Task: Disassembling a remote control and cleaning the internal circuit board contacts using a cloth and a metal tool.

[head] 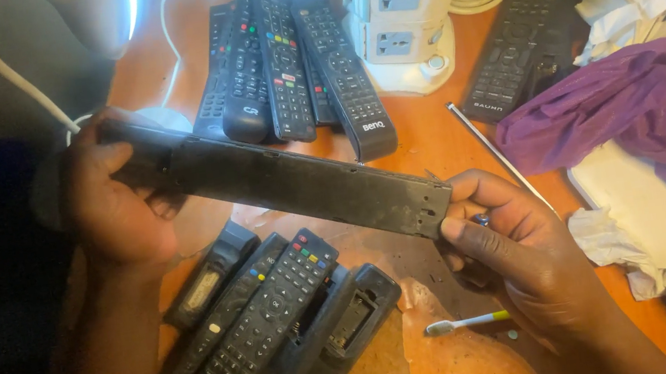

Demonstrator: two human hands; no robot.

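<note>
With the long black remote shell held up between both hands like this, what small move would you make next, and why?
Probably tilt the long black shell toward the lamp light to look over its dusty face. The left hand grips one end and the right hand pinches the other, so it hangs clear of the remotes below. A toothbrush lies on the worn orange table beside the right hand, within easy reach.

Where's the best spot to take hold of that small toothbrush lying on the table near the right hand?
Probably pinch the small white-handled toothbrush mid-handle, from above. It lies flat on the worn orange table, bristle head left, yellow-green tip right; the thin straight handle has bare table either side, just beside the right hand.
</note>
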